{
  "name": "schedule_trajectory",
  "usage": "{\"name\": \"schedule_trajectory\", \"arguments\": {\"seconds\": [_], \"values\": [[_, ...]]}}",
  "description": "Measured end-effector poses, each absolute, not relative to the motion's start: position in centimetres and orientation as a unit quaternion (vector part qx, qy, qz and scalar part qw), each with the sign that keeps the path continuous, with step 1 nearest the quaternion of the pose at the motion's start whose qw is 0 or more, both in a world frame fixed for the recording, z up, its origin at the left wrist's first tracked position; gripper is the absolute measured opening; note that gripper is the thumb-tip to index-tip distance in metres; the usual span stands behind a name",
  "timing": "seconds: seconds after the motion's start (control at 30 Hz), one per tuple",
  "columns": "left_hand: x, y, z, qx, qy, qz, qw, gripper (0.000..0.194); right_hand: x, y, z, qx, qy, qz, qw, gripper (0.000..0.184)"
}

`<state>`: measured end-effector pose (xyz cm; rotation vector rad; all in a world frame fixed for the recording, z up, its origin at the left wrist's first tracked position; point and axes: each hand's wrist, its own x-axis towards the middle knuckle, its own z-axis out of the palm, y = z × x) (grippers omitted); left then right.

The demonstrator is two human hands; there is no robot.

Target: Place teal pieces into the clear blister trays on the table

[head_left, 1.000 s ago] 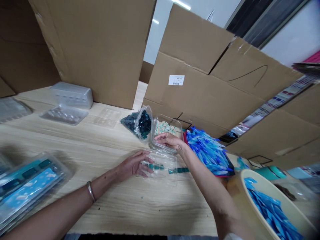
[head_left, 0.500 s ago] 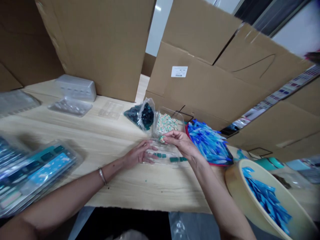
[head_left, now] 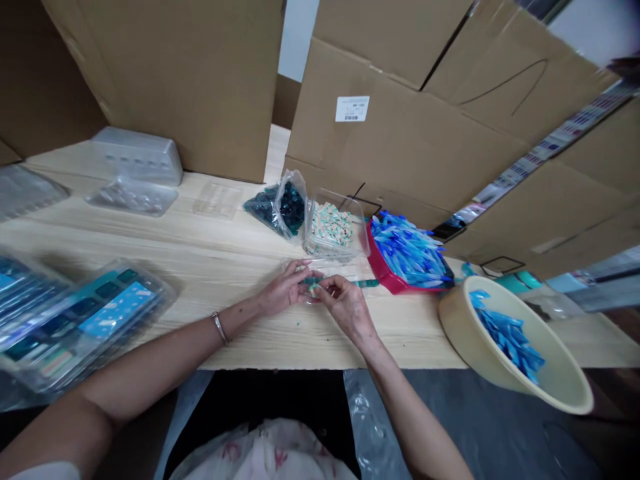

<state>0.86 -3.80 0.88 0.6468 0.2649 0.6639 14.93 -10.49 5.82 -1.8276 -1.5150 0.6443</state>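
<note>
A shallow clear plastic tray lies on the table with several dark green pieces in it. At its left end rests my left hand, fingers apart and stretched over the tray's edge. My right hand is over the tray's front side, thumb and fingertips pinched on a small pale-and-green piece, partly hidden by the fingers. Just behind the tray is a clear box of similar small pale-and-green pieces. Left of that box lies a clear bag of dark teal pieces.
A red tray heaped with blue slender pieces sits to the right. Beyond it stands a cream basin with blue packets. Filled clear cases lie at left. Cardboard walls the back.
My right hand has brought the small piece down and toward the tray's front left, close to my left fingers. The camera view has tilted downward.
</note>
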Motion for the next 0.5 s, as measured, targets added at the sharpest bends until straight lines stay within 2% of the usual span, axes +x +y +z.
{"name": "schedule_trajectory", "arguments": {"seconds": [0.33,0.5], "values": [[1.2,-4.3,0.6,0.306,0.147,0.337,0.878,0.031,12.8,-12.1,4.7,-0.695,-0.635,0.036,0.335,0.01],[1.1,-4.2,0.5,0.315,0.146,0.333,0.877,0.032,12.7,-12.2,4.2,-0.704,-0.616,0.024,0.352,0.008]]}}
